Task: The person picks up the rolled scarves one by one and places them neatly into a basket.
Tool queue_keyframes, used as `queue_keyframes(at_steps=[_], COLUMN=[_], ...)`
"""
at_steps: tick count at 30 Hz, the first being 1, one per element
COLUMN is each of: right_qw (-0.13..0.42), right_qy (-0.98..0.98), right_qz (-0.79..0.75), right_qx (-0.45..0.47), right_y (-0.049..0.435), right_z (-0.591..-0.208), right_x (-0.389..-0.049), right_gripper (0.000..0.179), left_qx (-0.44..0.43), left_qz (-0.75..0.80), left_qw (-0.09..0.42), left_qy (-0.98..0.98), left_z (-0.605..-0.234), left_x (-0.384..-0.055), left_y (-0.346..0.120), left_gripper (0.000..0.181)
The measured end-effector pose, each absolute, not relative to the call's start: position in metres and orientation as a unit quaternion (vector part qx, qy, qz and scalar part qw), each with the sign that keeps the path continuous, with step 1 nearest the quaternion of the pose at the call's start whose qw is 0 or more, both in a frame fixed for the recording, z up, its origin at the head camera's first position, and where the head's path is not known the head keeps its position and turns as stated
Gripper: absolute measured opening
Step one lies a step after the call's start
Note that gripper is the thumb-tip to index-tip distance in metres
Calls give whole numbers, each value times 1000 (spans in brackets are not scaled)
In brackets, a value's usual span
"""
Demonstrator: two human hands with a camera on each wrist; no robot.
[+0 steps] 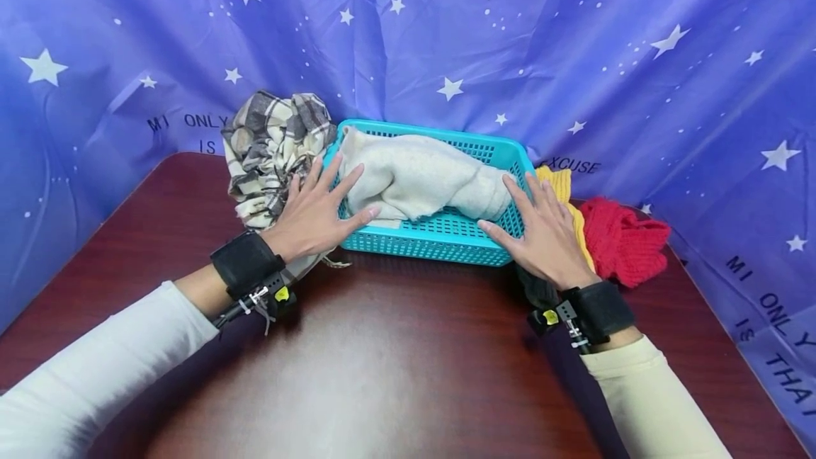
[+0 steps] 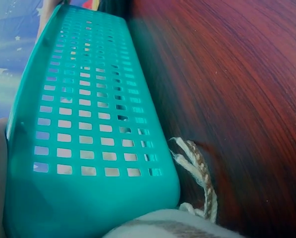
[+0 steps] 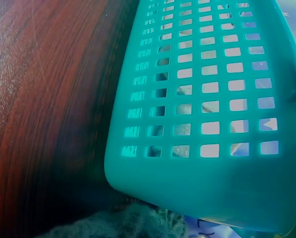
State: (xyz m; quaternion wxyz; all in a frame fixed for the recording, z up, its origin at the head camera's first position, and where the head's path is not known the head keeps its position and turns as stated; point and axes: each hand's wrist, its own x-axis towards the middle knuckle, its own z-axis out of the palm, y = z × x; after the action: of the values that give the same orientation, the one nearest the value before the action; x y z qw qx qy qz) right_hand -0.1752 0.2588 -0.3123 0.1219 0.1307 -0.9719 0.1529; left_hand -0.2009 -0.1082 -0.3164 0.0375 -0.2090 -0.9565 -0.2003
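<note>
A turquoise plastic basket [image 1: 433, 246] with a grid of holes sits at the back of the table. Inside it lies a rumpled white cloth [image 1: 408, 168], also visible through the holes in both wrist views. My left hand [image 1: 312, 214] rests over the basket's left end, fingers spread and thumb along the front rim. At the opposite end, my right hand [image 1: 550, 236] has its fingers spread over the right rim, thumb pointing inward. Both wrist views look along the basket's front wall [image 2: 88, 203], whose lower right corner [image 3: 197, 178] fills much of the right one.
A bunched plaid scarf [image 1: 274, 140] lies left of the basket, its twisted fringe [image 2: 202, 173] trailing forward. To the right are a yellow knit piece [image 1: 557, 183], a red knit piece [image 1: 625, 239] and a dark fuzzy cloth [image 1: 535, 287]. A starry blue curtain [image 1: 408, 41] hangs behind the table.
</note>
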Motion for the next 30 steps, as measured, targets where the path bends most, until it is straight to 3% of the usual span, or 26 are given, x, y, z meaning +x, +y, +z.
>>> queue_keyframes(at_steps=[30], right_qw=[126], right_qy=[-972], right_qz=[152], right_qx=[129], right_y=[259], right_z=[-314], right_x=[-176], right_gripper=[86], left_qx=[-211], left_qz=[-196], left_qw=[43], left_qy=[-956], left_z=[-317], left_x=[-201], left_y=[-108], left_gripper=[79])
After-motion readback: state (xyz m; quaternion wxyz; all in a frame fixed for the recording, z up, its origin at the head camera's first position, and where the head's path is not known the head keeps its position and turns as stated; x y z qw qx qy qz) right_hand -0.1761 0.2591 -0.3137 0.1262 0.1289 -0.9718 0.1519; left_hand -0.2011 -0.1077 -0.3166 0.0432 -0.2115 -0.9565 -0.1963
